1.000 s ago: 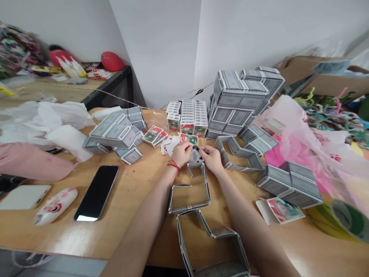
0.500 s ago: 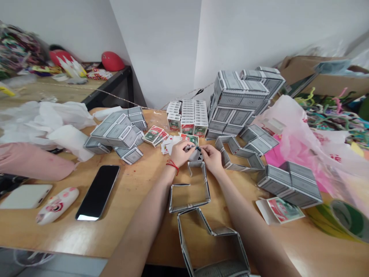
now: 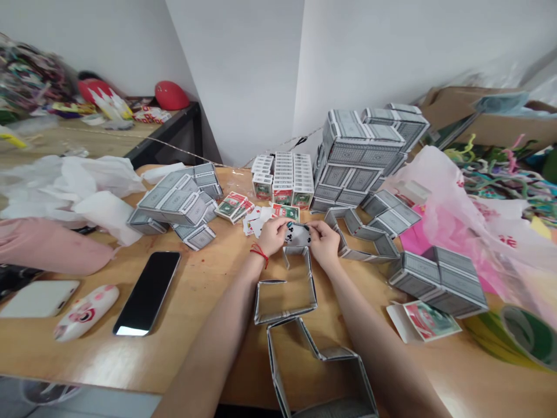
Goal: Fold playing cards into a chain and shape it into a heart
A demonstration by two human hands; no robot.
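Both hands pinch one playing card [image 3: 298,235], its black-suited face toward me. My left hand [image 3: 273,235], with a red string at the wrist, grips the card's left end. At its right end, the fingertips of my right hand [image 3: 322,239] are closed on the edge. Just below the card stands an open-topped wall [image 3: 285,313] folded from grey-backed cards, and nearer me is a second such card frame [image 3: 319,354]. Loose cards [image 3: 256,220] lie left of my left hand. A red and green card box [image 3: 286,212] lies flat behind the card.
Stacked card boxes [image 3: 284,174] stand at the back, beside a tall grey card structure [image 3: 361,157]. More card blocks sit left [image 3: 169,200] and right [image 3: 439,281]. A phone [image 3: 148,293], mouse [image 3: 87,313], tape roll [image 3: 513,334] and pink plastic bag [image 3: 461,197] are on the table.
The card has turned and straightened, so more of its face shows. My hands are slightly farther apart, at its two ends.
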